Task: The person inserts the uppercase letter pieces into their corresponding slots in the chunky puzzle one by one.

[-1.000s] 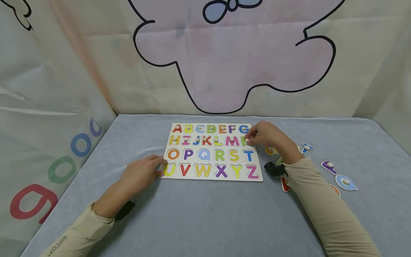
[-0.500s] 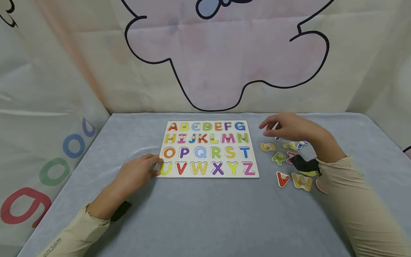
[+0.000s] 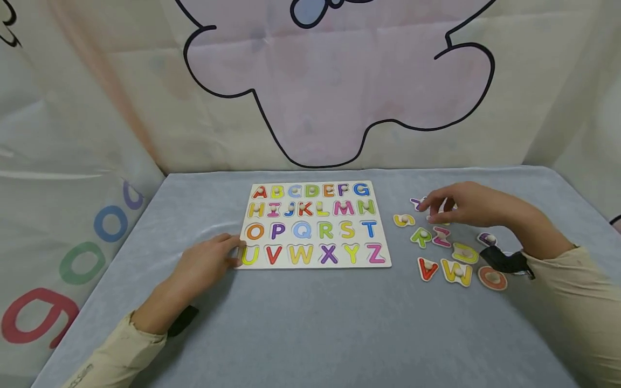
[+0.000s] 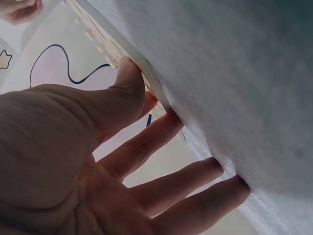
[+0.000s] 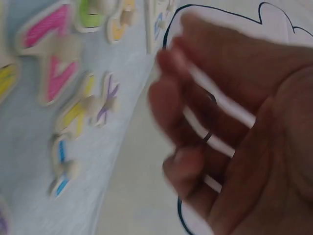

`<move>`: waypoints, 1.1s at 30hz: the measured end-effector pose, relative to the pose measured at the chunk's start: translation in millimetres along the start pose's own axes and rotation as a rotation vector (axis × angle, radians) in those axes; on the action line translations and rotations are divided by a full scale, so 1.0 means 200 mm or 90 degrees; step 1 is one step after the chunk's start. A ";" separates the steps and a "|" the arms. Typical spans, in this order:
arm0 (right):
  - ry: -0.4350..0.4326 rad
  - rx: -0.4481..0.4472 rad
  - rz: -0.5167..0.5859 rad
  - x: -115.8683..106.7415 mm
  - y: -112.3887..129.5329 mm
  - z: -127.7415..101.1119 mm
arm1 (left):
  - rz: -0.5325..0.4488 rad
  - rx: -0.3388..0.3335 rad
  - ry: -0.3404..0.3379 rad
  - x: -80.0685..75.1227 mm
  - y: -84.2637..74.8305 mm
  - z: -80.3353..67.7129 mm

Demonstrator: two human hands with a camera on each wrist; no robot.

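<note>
A white alphabet puzzle board (image 3: 312, 240) lies on the table. Knobbed letters fill A through N; the recesses for O to Z show bare. My left hand (image 3: 206, 264) touches the board's left front corner, its fingers mostly straight and spread in the left wrist view. Over the loose letters at the right hovers my right hand (image 3: 477, 205), fingers loosely bent and nothing between them. Just below its fingertips are a purple X (image 5: 106, 100), a yellow Y (image 5: 73, 115) and a blue T (image 5: 59, 169), partly hidden by the hand in the head view.
Several more letters lie right of the board, among them a red V (image 3: 427, 269), a yellow W (image 3: 452, 275), an orange O (image 3: 492, 278), a green R (image 3: 421, 237) and a pink Z (image 3: 441, 237). A printed cloth backdrop (image 3: 320, 108) rises behind the table.
My right hand has let go of the green N, now lying in its recess, and has moved right over the loose letters. The left hand has stayed at the board's corner.
</note>
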State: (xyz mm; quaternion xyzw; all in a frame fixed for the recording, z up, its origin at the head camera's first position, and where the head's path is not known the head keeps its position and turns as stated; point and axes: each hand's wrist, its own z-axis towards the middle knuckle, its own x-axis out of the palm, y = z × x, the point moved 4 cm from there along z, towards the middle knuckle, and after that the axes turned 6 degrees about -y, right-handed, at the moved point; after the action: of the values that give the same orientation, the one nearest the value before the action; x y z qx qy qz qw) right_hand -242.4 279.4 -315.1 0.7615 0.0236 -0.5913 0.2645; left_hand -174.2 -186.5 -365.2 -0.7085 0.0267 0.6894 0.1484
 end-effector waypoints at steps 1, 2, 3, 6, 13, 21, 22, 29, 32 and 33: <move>0.009 -0.022 0.006 0.01 -0.01 -0.02 | -0.001 0.001 -0.002 0.00 0.00 0.00; 0.018 -0.046 0.017 0.02 -0.02 -0.05 | -0.001 0.004 -0.005 0.00 0.00 0.00; 0.023 -0.076 0.028 0.03 -0.03 -0.08 | -0.002 0.007 -0.007 0.00 0.00 0.00; 0.060 -0.162 0.078 0.07 -0.09 -0.18 | -0.002 0.021 -0.023 -0.01 0.00 0.00; 0.173 -0.182 0.185 0.15 -0.23 -0.35 | 0.006 0.036 -0.035 -0.01 0.00 0.01; 0.153 -0.109 0.075 0.16 -0.31 -0.45 | 0.013 0.020 -0.019 -0.01 0.00 0.00; 0.149 -0.096 0.063 0.16 -0.31 -0.45 | 0.014 0.021 -0.021 -0.01 0.00 0.00; 0.103 -0.088 -0.017 0.16 -0.32 -0.46 | 0.016 0.019 -0.013 0.00 0.00 0.00; 0.081 -0.118 -0.046 0.13 -0.29 -0.44 | 0.018 0.019 -0.010 0.00 -0.01 0.00; 0.066 -0.131 -0.054 0.12 -0.27 -0.43 | 0.019 0.019 -0.010 0.00 -0.01 0.00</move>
State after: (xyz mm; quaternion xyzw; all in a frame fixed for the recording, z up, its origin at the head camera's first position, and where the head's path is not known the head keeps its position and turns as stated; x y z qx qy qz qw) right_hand -177.4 356.5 -343.7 0.7581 0.1296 -0.5564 0.3143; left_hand -173.9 -185.1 -365.6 -0.7006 0.0463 0.6963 0.1487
